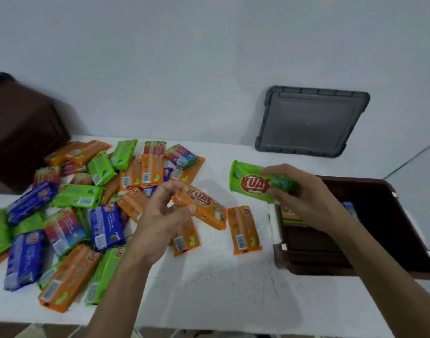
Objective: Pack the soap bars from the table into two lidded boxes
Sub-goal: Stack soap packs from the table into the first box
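Our R hand (304,198) pinched a green soap bar (253,184) at mid-right of the frame, near the brown box (318,270) at lower right. Our L hand (162,215) pinched an orange soap bar (201,203) in the middle. The bars looked light, hard & slippery, so prob. best held by the long sides.

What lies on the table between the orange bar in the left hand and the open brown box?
One more orange bar lies flat on the table; the head view shows it.
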